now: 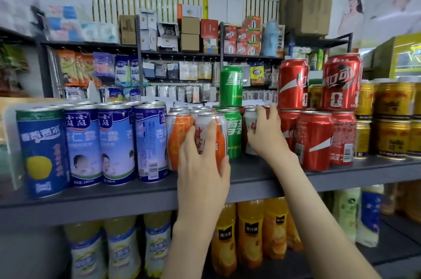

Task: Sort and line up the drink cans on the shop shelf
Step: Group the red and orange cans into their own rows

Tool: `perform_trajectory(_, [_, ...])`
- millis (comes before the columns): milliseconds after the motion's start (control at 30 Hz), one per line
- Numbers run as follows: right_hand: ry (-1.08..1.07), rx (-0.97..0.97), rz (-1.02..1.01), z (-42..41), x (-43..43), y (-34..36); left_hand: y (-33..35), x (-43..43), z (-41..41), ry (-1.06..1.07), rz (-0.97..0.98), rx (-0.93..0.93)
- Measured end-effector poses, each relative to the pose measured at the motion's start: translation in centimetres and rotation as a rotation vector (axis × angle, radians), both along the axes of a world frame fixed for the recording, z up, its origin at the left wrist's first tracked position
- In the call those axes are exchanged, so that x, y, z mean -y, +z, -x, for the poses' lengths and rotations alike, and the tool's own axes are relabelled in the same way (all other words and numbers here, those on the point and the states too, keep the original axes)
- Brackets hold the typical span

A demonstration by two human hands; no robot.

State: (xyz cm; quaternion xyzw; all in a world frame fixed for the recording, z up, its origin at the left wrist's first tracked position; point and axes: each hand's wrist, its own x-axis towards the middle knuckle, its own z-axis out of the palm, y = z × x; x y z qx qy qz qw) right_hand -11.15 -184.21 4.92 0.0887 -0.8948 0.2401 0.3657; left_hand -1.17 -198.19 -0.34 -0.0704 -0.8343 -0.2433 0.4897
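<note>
Grasping one can each, both hands work the grey shelf (262, 176), mid-sort by my judgement. Left hand (202, 164) wraps the orange-and-white can (219, 135) near the front edge. Right hand (266, 135) clasps the white can (249, 120) between green can (233, 135) and red cans (314, 139). Next, probably, the white can needs lifting clear and regrouping with its kind.
</note>
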Motion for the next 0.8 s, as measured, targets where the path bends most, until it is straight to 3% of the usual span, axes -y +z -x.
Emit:
perform_trajectory(500, [0.143,-0.282,0.135,-1.7,-0.4,-1.3,0.1,-1.2,1.1,0.005,-0.075,0.005])
perform_trajectory(800, [0.332,-0.388,0.459,-7.5,-1.3,-3.0,-0.4,-1.7,0.8,0.033,-0.065,-0.048])
